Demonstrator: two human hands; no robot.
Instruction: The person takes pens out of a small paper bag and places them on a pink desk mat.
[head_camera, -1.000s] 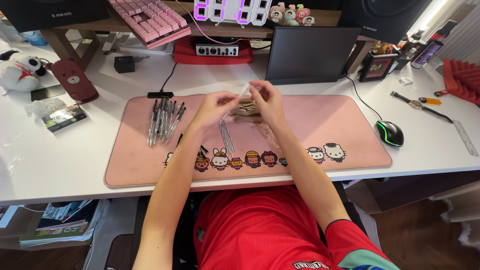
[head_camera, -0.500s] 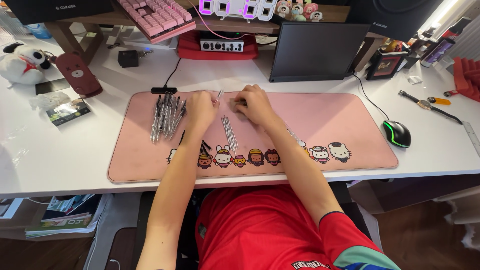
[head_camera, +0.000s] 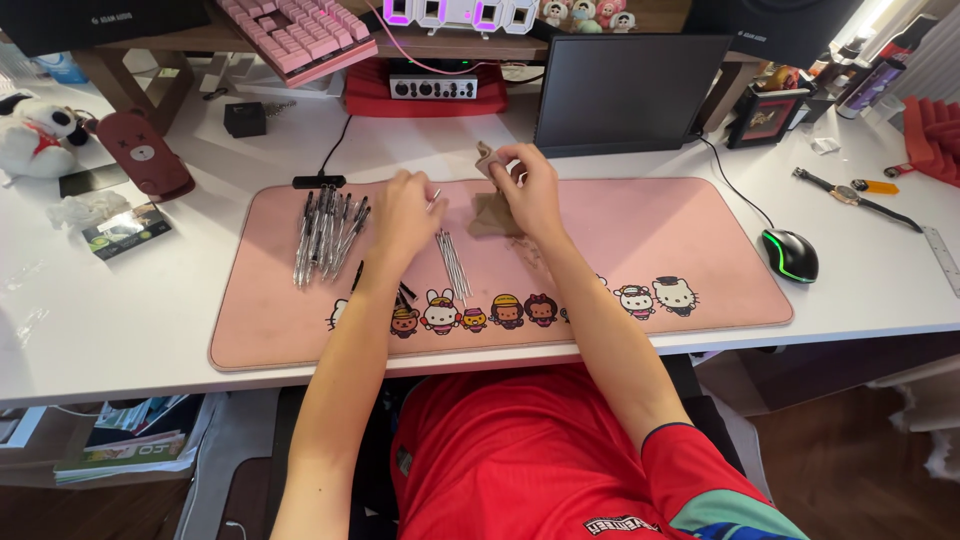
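My left hand (head_camera: 403, 213) hovers over the middle of the pink desk mat (head_camera: 640, 235), its fingers pinched on a thin silvery pen piece (head_camera: 434, 196). My right hand (head_camera: 527, 187) is just to its right and grips the top of a small tan pouch (head_camera: 492, 213) that rests on the mat. A small bundle of thin pen refills (head_camera: 452, 262) lies on the mat below both hands. Several clear pens (head_camera: 325, 233) are piled to the left of my left hand.
Behind the mat stand a dark tablet screen (head_camera: 625, 90), a red audio box (head_camera: 430, 88) and a pink keyboard (head_camera: 295, 35). A black mouse (head_camera: 789, 254) sits right of the mat, with a watch (head_camera: 850, 197) beyond it. A maroon case (head_camera: 150, 155) and a plush toy (head_camera: 35, 133) are at the left.
My hands came down from holding something together above the mat, then separated. The right hand now grips the pouch at the mat's far side and the left pinches a thin piece.
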